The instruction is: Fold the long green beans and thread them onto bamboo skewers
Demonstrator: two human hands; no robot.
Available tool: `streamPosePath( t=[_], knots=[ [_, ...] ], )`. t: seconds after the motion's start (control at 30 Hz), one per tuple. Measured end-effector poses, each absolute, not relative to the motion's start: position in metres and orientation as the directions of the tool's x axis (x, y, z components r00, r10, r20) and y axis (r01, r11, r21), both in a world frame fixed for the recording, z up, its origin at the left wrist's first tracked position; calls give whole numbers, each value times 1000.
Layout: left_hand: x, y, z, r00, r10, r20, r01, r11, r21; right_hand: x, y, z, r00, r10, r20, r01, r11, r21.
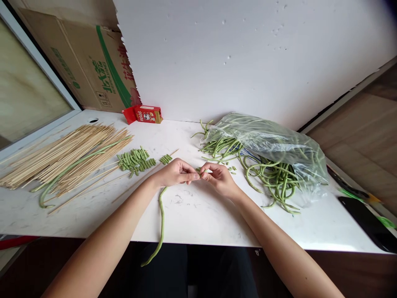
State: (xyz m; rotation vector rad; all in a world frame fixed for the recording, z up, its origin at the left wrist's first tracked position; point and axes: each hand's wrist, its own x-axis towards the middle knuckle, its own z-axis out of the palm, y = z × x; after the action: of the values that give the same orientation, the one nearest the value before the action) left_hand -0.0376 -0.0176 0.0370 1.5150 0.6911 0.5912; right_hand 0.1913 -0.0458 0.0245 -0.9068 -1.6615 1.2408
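Observation:
My left hand (177, 172) and my right hand (217, 177) meet above the middle of the white table, fingertips pinched on a green bean. From beneath my left hand a long bean (161, 215) hangs down over the table's front edge. Just left of my left hand, short bean pieces (166, 159) sit on a thin wooden skewer (133, 189). Farther left are rows of skewered bean pieces (134, 160). A few loose cut pieces (232, 168) lie behind my right hand.
Many wooden skewers (83, 149) lie at the left with a long bean across them. A plastic bag (273, 138) spills long beans (279, 178) at the right. A red box (149, 114) stands at the back; a black phone (366, 221) lies far right.

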Motion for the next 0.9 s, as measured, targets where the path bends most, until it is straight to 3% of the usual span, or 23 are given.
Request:
streamPosePath(
  t=[0.43, 0.53, 0.63, 0.7, 0.8, 0.9],
  knots=[
    [-40, -18, 35, 763, 645, -45, 77, -21, 997, 195, -45, 21, -590, 798, 119, -127, 54, -990],
    [-45, -16, 38, 721, 690, -68, 55, 42, 998, 205, -43, 26, -517, 841, 160, -137, 103, -985],
    [-46, -14, 37, 696, 712, -90, 17, 109, 994, 214, -40, 33, -364, 917, 164, -28, 165, -986],
    [-45, -12, 35, 672, 735, -87, -3, 120, 993, 216, -37, 35, -253, 950, 185, 141, 225, -964],
    [-44, -8, 30, 635, 767, -97, -31, 151, 988, 214, -32, 28, -118, 962, 245, 448, 272, -852],
    [-44, -3, 26, 635, 769, -72, -102, 176, 979, 213, -28, 19, -105, 947, 304, 617, 302, -727]
  ],
)
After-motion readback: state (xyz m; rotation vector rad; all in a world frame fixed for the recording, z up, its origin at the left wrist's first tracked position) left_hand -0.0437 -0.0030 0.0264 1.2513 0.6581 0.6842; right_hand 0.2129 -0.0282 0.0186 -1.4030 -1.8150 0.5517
